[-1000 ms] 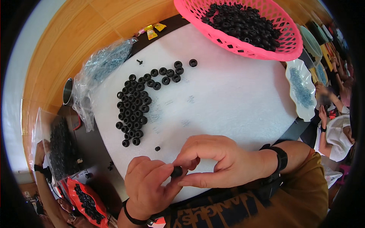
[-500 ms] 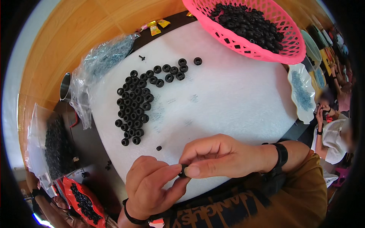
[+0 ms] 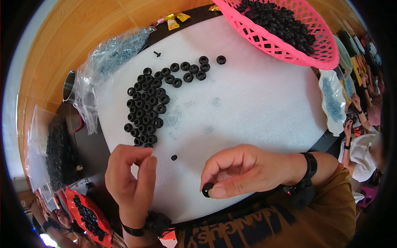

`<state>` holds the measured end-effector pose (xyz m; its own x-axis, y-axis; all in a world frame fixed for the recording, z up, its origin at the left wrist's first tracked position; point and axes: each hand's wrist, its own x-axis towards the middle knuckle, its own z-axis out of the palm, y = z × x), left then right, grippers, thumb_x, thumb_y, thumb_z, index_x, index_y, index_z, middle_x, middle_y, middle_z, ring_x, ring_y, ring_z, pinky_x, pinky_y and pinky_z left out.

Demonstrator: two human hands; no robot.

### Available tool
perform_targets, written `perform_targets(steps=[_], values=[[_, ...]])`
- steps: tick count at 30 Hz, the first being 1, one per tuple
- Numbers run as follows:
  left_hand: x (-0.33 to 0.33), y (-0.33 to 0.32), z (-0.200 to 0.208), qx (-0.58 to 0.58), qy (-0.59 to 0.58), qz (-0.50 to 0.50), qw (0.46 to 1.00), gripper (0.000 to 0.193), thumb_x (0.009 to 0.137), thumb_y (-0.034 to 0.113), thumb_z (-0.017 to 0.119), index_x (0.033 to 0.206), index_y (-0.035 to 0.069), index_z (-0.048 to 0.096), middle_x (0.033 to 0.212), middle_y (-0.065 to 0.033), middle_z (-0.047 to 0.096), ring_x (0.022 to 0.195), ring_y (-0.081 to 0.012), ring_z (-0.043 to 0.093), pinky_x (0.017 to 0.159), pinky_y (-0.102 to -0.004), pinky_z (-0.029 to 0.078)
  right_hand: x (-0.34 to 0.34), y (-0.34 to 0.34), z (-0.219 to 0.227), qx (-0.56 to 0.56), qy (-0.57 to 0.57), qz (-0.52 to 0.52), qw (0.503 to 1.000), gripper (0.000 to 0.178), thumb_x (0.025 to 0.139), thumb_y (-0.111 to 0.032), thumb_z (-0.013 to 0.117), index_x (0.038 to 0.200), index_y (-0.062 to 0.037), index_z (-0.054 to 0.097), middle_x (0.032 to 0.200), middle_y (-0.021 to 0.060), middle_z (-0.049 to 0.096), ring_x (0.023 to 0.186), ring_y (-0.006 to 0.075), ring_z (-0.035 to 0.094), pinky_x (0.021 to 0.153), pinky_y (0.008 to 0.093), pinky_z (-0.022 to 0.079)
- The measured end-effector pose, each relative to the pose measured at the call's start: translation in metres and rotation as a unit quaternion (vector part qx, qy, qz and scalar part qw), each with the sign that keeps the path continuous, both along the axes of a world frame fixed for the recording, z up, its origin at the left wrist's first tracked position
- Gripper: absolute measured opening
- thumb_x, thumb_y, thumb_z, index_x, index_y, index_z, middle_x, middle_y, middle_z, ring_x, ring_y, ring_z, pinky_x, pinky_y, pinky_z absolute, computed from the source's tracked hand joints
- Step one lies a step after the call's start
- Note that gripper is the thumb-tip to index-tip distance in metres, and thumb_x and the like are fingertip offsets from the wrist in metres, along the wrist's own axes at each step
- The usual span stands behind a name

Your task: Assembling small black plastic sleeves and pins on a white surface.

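My right hand (image 3: 244, 171) pinches a small round black piece (image 3: 206, 190) between thumb and fingers; a tiny pale spot shows on it. Over the near left part of the white-covered table, my left hand (image 3: 129, 177) has its thumb and index finger drawn together in a pinch. Whether anything sits between those tips is hidden. Just beyond them begins a cluster of black rings (image 3: 149, 107), which curves away to the far right. A lone small black piece (image 3: 174, 157) lies between my hands. Near the far edge rests a little black stemmed part (image 3: 157, 53).
A pink basket (image 3: 285, 51) full of black pieces stands far right, beside a white scalloped dish (image 3: 341, 120) of bluish bits. On the left are a plastic bag (image 3: 89, 89), a metal cup (image 3: 69, 87), a clear box (image 3: 35, 144) and a red dish (image 3: 105, 231). Other people sit at right.
My left hand has left the black piece and swung left toward the rings. My right hand still grips that piece, shifted slightly right. The whole view has moved a little.
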<state>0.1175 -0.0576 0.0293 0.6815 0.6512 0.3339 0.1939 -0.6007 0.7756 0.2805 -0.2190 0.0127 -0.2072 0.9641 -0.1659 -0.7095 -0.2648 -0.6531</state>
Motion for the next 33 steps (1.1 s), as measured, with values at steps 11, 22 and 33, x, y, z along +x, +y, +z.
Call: perform_targets(steps=[11, 22, 33], values=[[0.018, 0.002, -0.009, 0.097, 0.134, -0.055, 0.985, 0.013, 0.074, -0.002, 0.066, 0.085, 0.002, 0.063, 0.074, -0.0080, 0.057, 0.059, -0.0199, 0.055, 0.053, -0.0302, 0.043, 0.001, 0.002, -0.003, -0.047, 0.027, 0.005, 0.998, 0.020, 0.089, -0.009, 0.063, 0.105, 0.0006, 0.057, 0.093, -0.0014, 0.057, 0.087, 0.0025, 0.053, 0.077, 0.0190, 0.045], [0.026, -0.001, -0.015, 0.186, 0.228, -0.058, 0.954, 0.019, 0.075, 0.009, 0.068, 0.093, 0.006, 0.061, 0.082, -0.0077, 0.058, 0.068, -0.0266, 0.058, 0.062, -0.0366, 0.044, 0.001, 0.000, -0.010, -0.050, 0.044, -0.014, 0.998, 0.021, 0.087, -0.003, 0.063, 0.108, 0.0001, 0.058, 0.096, 0.0020, 0.062, 0.088, 0.0062, 0.058, 0.079, 0.0223, 0.047], [0.014, -0.019, 0.014, -0.064, 0.057, -0.073, 0.994, 0.017, 0.070, -0.007, 0.067, 0.085, -0.001, 0.066, 0.070, -0.0079, 0.061, 0.058, -0.0145, 0.054, 0.052, -0.0254, 0.041, 0.008, 0.004, -0.004, -0.051, 0.053, -0.077, 0.994, 0.022, 0.091, -0.012, 0.060, 0.109, 0.0006, 0.058, 0.092, 0.0059, 0.063, 0.083, 0.0118, 0.058, 0.075, 0.0263, 0.048]])
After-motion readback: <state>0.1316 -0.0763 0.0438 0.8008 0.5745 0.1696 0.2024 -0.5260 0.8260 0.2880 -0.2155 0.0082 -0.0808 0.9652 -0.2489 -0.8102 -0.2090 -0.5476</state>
